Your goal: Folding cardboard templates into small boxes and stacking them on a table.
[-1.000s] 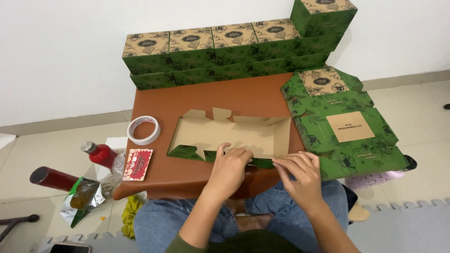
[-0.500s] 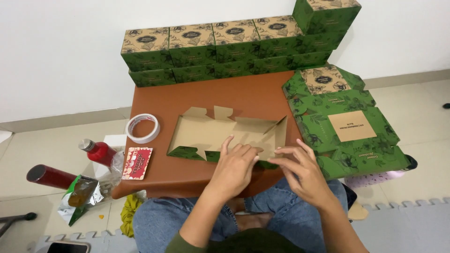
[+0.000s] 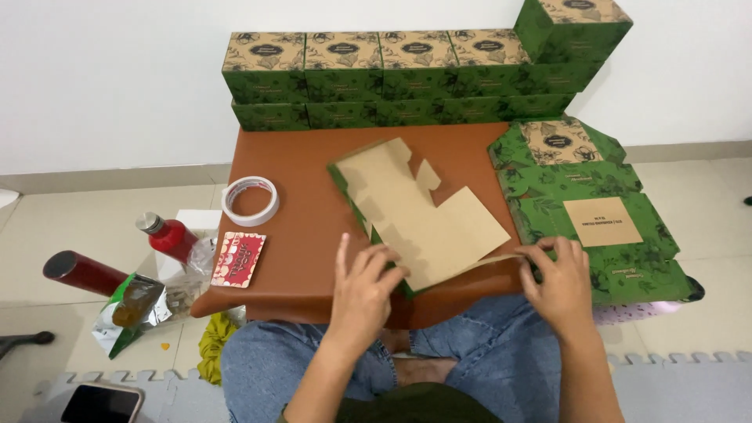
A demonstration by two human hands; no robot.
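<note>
Cardboard box blank (image 3: 423, 219), unfolded with its brown inner face up and green print showing along its edges, lies on the brown tabletop (image 3: 305, 235), its near corner caught between the two hands. Far out to the left of the grip, on the floor, lie a dark red cylinder (image 3: 78, 272) and a red bottle (image 3: 168, 235). Closer in, a roll of white tape (image 3: 250, 200) and a small red packet (image 3: 238, 259) rest on the table. The left hand (image 3: 363, 288) lies flat with fingers spread, pressing the blank's near-left edge down. The right hand (image 3: 558, 278) pinches the thin flap at the blank's near-right edge between its fingertips. Just beyond that hand, a stack of flat green blanks (image 3: 603, 227) lies printed side up. Behind the grip, folded green boxes (image 3: 407, 78) line the wall.
</note>
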